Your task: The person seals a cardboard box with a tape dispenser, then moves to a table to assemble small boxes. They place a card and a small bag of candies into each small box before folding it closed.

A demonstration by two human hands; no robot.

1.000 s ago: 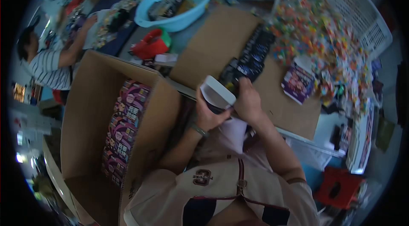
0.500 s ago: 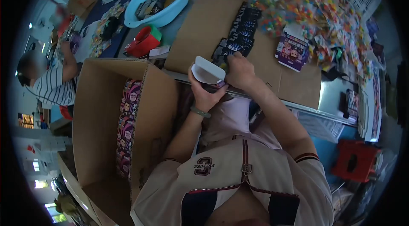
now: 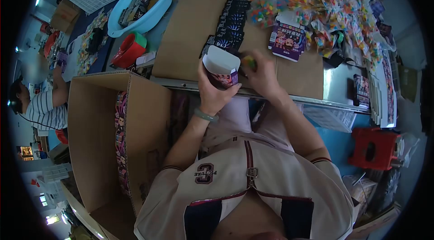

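My left hand (image 3: 216, 97) is wrapped round a small purple printed box (image 3: 225, 79), its white top flap standing up and its mouth open. Just right of the box, my right hand (image 3: 264, 76) has its fingers closed on a small candy packet (image 3: 248, 62) with green and orange showing; a dark piece lies against it, partly hidden by the fingers. Beyond both hands, a row of overlapping black printed packets (image 3: 231, 23) lies on a cardboard sheet (image 3: 181, 27). Another purple box (image 3: 288, 41) with a raised white flap lies to their right.
A heap of candy packets (image 3: 303, 0) covers the far right. At left are a large carton (image 3: 92, 122) holding purple boxes (image 3: 120, 136), a blue basin (image 3: 158, 11) and a red tape roll (image 3: 124, 53). A red stool (image 3: 371, 149) stands right. A person in stripes (image 3: 45, 106) works at far left.
My right hand has lifted from the black packets and come back beside the box, with a candy packet now showing in its fingers. The view has shifted, and the box now shows its printed front.
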